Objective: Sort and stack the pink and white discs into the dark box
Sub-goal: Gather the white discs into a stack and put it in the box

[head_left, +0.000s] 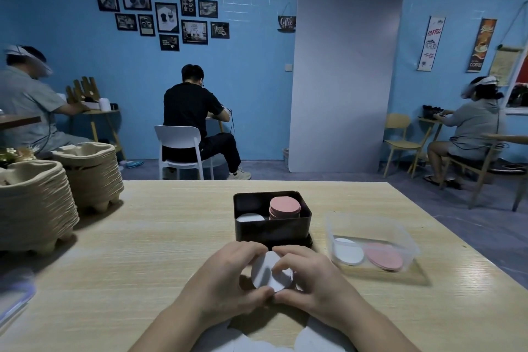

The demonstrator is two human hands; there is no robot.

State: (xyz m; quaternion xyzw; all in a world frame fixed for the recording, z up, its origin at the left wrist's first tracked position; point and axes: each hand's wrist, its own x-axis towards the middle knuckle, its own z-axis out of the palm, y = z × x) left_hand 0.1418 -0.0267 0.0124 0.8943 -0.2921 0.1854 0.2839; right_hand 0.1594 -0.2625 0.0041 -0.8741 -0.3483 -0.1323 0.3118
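Pinching a short stack of white discs (270, 273) between both hands, held it tilted toward the camera just above the pale wooden table (171, 237), close to the near edge. Curled the left hand (225, 274) round the stack's left rim and the right hand (310, 274) round its right rim, with thumbs almost touching underneath and fingertips close together over the top; laid one right finger across the white face. Found the dark box (271, 230) standing directly beyond the knuckles, near but apart from them. Saw inside it a tall pink pile (284, 206) on the right side, reaching about to the rim, and a much lower white pile (250, 218) on the left. Noted a clear plastic tub (407, 243) to the right of the box, apart from it, with loose white discs (348, 251) on its left and loose pink discs (384, 258) on its right, side by side and touching. Spotted two stacks of moulded pulp trays (37, 203) at the table's far left, and white paper scraps (257, 344) at the bottom edge beneath the wrists. Made out three seated people (191, 106) in the background against a blue wall (257, 66).
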